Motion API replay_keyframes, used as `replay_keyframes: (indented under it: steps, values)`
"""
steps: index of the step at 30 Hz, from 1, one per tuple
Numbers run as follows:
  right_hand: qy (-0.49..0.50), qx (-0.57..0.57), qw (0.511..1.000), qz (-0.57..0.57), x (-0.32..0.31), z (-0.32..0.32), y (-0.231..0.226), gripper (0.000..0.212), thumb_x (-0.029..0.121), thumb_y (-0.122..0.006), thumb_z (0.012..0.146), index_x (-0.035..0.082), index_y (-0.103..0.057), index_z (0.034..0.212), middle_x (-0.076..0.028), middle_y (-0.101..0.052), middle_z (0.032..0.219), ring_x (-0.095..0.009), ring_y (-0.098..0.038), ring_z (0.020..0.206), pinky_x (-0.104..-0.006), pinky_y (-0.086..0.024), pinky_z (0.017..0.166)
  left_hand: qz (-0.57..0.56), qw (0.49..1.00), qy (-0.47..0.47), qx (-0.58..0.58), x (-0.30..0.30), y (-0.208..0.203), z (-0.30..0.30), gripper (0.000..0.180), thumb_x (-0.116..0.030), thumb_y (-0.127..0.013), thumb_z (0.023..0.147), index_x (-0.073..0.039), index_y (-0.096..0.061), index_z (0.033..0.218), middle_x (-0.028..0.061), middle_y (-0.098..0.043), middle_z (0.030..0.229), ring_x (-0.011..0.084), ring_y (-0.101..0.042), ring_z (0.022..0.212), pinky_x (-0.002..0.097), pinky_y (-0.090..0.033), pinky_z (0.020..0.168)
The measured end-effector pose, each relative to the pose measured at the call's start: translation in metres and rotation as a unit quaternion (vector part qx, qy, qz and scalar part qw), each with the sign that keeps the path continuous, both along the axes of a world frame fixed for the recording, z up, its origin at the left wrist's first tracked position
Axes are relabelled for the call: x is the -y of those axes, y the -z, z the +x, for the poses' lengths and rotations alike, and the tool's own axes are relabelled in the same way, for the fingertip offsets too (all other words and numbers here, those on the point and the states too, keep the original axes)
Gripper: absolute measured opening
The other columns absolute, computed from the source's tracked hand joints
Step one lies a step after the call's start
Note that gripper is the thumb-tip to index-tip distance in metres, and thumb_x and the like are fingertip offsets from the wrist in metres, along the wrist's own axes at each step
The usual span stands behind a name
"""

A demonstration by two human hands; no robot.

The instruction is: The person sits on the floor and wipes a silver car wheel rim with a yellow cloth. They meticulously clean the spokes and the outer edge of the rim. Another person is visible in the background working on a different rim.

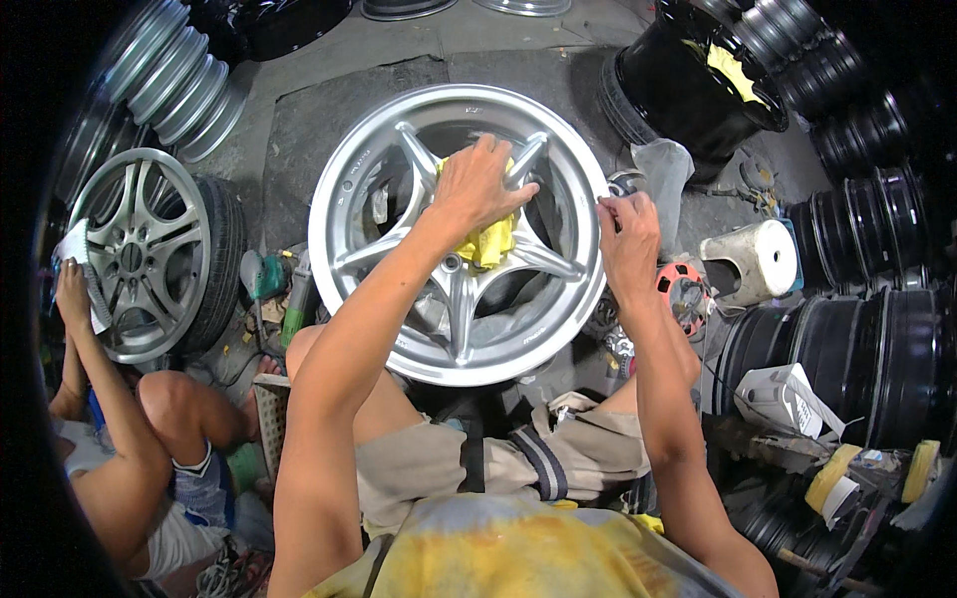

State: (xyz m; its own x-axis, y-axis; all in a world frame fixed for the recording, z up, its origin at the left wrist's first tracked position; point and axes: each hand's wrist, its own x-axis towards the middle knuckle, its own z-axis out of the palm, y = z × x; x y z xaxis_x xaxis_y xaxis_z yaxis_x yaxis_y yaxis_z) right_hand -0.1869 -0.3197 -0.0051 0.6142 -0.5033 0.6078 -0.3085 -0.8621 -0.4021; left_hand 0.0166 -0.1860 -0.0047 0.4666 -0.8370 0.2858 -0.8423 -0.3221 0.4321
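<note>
A silver five-spoke wheel rim lies face up in front of me, above my knees. My left hand presses a bunched yellow cloth onto the centre and upper spokes of the rim. The fingers are bent over the cloth, the thumb points right, and part of the cloth hangs out below the palm. My right hand is closed at the right outer edge of the rim, with fingertips and thumb pinched there. The palm side of both hands is hidden.
At left, another person's hand holds a white pad against a second silver wheel. A green power tool lies between. To the right stand a black barrel-shaped rim, a white holed stool, a red disc and stacked black rims.
</note>
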Motion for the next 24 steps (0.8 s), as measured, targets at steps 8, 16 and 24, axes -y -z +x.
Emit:
replay_keyframes:
  steps: [8,16,24]
  values:
    - [-0.028,0.026,0.999,-0.034,0.028,0.048,-0.004,0.006,0.005,-0.066,0.089,0.001,-0.067,0.093,-0.016,-0.057,0.087,-0.037,-0.058,0.085,-0.0462,-0.046,0.075,-0.021,1.000,-0.002,-0.002,0.001,0.000,-0.002,0.051,-0.041,-0.078,0.077,0.000,-0.063,0.104,0.0187,-0.060,0.104,0.0380,-0.064,0.095,0.0480,-0.052,0.084]
    - [-0.043,-0.047,0.992,-0.108,0.026,0.037,-0.003,0.007,0.002,-0.063,0.087,0.001,-0.063,0.094,-0.015,-0.054,0.092,-0.035,-0.057,0.090,-0.0454,-0.048,0.077,-0.033,0.999,-0.002,0.040,0.001,0.008,-0.003,0.050,-0.041,-0.076,0.079,-0.002,-0.060,0.106,0.0169,-0.059,0.104,0.0364,-0.063,0.096,0.0467,-0.052,0.083]
    - [-0.053,-0.129,0.979,-0.149,0.022,0.019,-0.002,0.015,-0.002,-0.062,0.083,0.000,-0.061,0.098,-0.018,-0.053,0.098,-0.035,-0.057,0.098,-0.0422,-0.051,0.083,-0.009,1.000,-0.002,0.028,0.002,0.005,-0.004,0.051,-0.040,-0.076,0.078,-0.001,-0.060,0.106,0.0164,-0.059,0.104,0.0357,-0.064,0.097,0.0467,-0.051,0.084]
